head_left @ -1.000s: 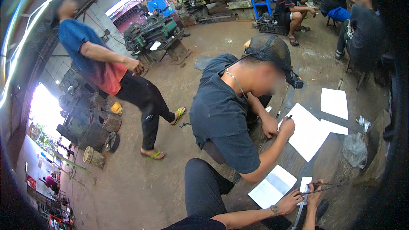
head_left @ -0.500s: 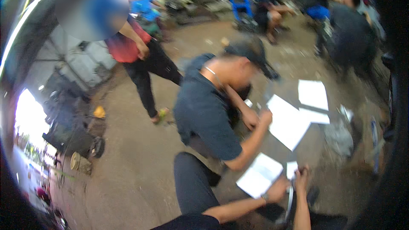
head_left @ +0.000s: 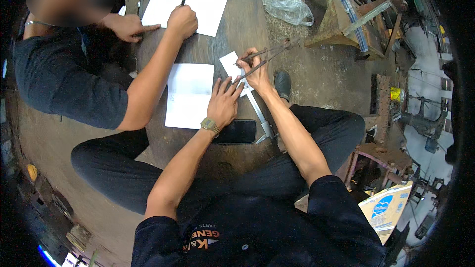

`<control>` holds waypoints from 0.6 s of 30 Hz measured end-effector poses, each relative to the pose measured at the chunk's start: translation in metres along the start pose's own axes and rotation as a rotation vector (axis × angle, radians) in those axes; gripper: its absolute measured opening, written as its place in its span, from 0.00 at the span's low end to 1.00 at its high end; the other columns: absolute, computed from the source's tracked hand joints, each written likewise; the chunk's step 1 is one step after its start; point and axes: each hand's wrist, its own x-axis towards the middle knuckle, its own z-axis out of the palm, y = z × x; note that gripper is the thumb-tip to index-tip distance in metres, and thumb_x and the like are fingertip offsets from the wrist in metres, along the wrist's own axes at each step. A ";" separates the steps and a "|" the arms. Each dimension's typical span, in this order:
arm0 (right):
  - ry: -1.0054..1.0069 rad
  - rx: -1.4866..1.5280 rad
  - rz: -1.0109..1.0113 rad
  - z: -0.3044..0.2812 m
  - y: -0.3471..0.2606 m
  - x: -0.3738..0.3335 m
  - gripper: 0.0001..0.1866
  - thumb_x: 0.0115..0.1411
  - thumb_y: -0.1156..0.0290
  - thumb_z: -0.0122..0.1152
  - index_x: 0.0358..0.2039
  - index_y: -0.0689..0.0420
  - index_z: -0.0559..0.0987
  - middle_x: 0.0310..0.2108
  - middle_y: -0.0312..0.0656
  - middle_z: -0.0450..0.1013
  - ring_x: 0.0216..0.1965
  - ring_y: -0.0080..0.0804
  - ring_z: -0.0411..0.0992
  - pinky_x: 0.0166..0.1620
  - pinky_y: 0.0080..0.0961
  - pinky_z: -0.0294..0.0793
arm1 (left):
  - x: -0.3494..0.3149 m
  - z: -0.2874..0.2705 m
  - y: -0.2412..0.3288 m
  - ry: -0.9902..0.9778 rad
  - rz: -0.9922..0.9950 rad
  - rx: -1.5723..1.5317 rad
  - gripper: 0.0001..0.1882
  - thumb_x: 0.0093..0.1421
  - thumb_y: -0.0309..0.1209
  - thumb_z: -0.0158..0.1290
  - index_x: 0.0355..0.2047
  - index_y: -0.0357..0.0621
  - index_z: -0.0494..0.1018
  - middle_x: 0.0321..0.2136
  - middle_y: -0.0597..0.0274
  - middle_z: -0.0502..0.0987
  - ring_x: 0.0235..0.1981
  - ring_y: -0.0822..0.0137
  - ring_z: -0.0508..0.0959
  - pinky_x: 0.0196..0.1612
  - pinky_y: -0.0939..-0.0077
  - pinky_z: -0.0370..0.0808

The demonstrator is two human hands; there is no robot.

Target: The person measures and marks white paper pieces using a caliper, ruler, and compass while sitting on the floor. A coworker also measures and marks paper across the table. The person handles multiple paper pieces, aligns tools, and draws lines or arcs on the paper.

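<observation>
My right hand [head_left: 257, 73] grips a rusty pair of dividers [head_left: 273, 55], its joint pointing away to the upper right and its legs spread toward the small white paper [head_left: 229, 63]. My left hand [head_left: 225, 103] lies palm down with fingers spread, its fingertips by the end of one leg. Below my right hand a steel vernier caliper [head_left: 258, 111] rests on the dark wooden table [head_left: 213, 155]; its upper end is partly hidden by my hands. A black phone [head_left: 238, 132] lies beside my left wrist. Left of that hand is a folded, printed white sheet [head_left: 189, 96].
A co-worker at the left holds a dark pen [head_left: 182, 3] over a large white sheet [head_left: 203, 2]. Beyond the table's right side are a clear plastic bag [head_left: 289, 7], a rusty metal stand [head_left: 326, 24] with a blue-edged bar [head_left: 352, 20], and a cardboard box [head_left: 388, 210] lower right.
My view has swung down and to the right, bringing the table and both hands to the middle. The dividers now show clearly; the earlier frame is blurred. The co-worker still leans over the papers.
</observation>
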 end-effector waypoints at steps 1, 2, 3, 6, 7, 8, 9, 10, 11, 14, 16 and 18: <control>-0.016 0.012 -0.023 -0.002 0.000 -0.002 0.12 0.65 0.72 0.58 0.42 0.62 0.66 0.32 0.47 0.76 0.37 0.34 0.79 0.40 0.31 0.81 | -0.001 0.001 0.000 -0.015 -0.017 0.023 0.30 0.59 0.29 0.49 0.64 0.48 0.65 0.67 0.61 0.61 0.68 0.55 0.58 0.72 0.49 0.49; -0.018 0.064 0.012 -0.001 -0.001 -0.003 0.11 0.65 0.73 0.57 0.42 0.62 0.65 0.33 0.48 0.76 0.37 0.34 0.79 0.41 0.31 0.81 | -0.002 0.003 0.001 0.002 -0.009 -0.020 0.32 0.58 0.28 0.49 0.65 0.48 0.64 0.68 0.62 0.60 0.68 0.55 0.58 0.72 0.49 0.48; -0.009 0.138 0.013 0.001 -0.002 -0.002 0.11 0.66 0.74 0.56 0.43 0.61 0.64 0.33 0.48 0.76 0.37 0.33 0.79 0.41 0.31 0.82 | -0.002 0.003 0.000 0.006 -0.013 -0.038 0.33 0.57 0.27 0.49 0.65 0.48 0.63 0.68 0.62 0.60 0.68 0.54 0.58 0.72 0.49 0.47; 0.045 0.315 0.040 0.001 -0.003 -0.001 0.11 0.67 0.78 0.54 0.43 0.61 0.62 0.35 0.49 0.75 0.36 0.33 0.79 0.42 0.30 0.83 | -0.004 0.005 -0.003 0.008 -0.023 -0.087 0.34 0.56 0.27 0.49 0.66 0.49 0.62 0.69 0.62 0.59 0.69 0.54 0.57 0.73 0.49 0.46; 0.074 0.357 0.090 0.000 -0.003 -0.001 0.11 0.67 0.80 0.53 0.43 0.61 0.61 0.35 0.49 0.75 0.36 0.33 0.79 0.43 0.30 0.83 | -0.004 0.006 -0.003 -0.002 -0.028 -0.102 0.34 0.56 0.27 0.49 0.66 0.49 0.62 0.69 0.62 0.58 0.69 0.54 0.56 0.73 0.49 0.46; 0.086 0.369 0.085 -0.002 -0.003 0.000 0.11 0.66 0.82 0.54 0.41 0.60 0.61 0.35 0.50 0.75 0.36 0.34 0.79 0.42 0.28 0.83 | -0.004 0.006 -0.004 -0.010 -0.030 -0.095 0.34 0.55 0.27 0.50 0.65 0.49 0.63 0.69 0.62 0.58 0.69 0.55 0.56 0.73 0.49 0.46; 0.068 0.355 0.067 -0.003 -0.003 0.000 0.12 0.66 0.82 0.54 0.42 0.60 0.61 0.35 0.50 0.75 0.36 0.34 0.79 0.41 0.28 0.83 | -0.004 0.006 -0.004 -0.008 -0.035 -0.103 0.34 0.55 0.27 0.50 0.65 0.49 0.63 0.69 0.62 0.58 0.69 0.55 0.56 0.73 0.49 0.46; 0.066 0.341 0.065 -0.003 -0.002 0.000 0.12 0.65 0.82 0.55 0.42 0.60 0.61 0.35 0.50 0.75 0.36 0.33 0.79 0.41 0.27 0.83 | -0.003 0.006 -0.004 -0.011 -0.037 -0.104 0.34 0.55 0.27 0.50 0.65 0.49 0.63 0.69 0.62 0.58 0.69 0.55 0.56 0.73 0.49 0.46; 0.071 0.332 0.069 -0.003 -0.002 0.000 0.12 0.65 0.82 0.55 0.42 0.60 0.61 0.35 0.50 0.75 0.36 0.33 0.79 0.41 0.27 0.83 | -0.003 0.006 -0.004 -0.016 -0.041 -0.098 0.34 0.55 0.27 0.50 0.65 0.48 0.63 0.69 0.63 0.59 0.69 0.55 0.56 0.73 0.49 0.46; 0.052 0.336 0.035 0.002 0.000 0.000 0.12 0.65 0.81 0.56 0.42 0.59 0.61 0.35 0.49 0.74 0.36 0.32 0.78 0.40 0.26 0.83 | -0.002 0.005 -0.005 -0.029 -0.053 -0.119 0.34 0.55 0.27 0.49 0.65 0.48 0.63 0.69 0.63 0.58 0.69 0.55 0.56 0.73 0.49 0.46; 0.048 0.354 0.054 0.006 0.001 -0.001 0.12 0.66 0.81 0.56 0.42 0.59 0.61 0.35 0.49 0.74 0.37 0.32 0.78 0.41 0.27 0.83 | -0.001 0.004 -0.005 -0.032 -0.058 -0.124 0.34 0.55 0.27 0.49 0.65 0.48 0.63 0.69 0.63 0.58 0.69 0.56 0.56 0.73 0.49 0.46; 0.060 0.367 0.031 0.008 0.001 -0.002 0.12 0.65 0.81 0.56 0.42 0.59 0.61 0.36 0.48 0.74 0.37 0.32 0.78 0.42 0.28 0.83 | -0.001 0.003 -0.005 -0.045 -0.061 -0.126 0.34 0.55 0.27 0.49 0.65 0.48 0.63 0.69 0.64 0.58 0.69 0.56 0.56 0.73 0.49 0.45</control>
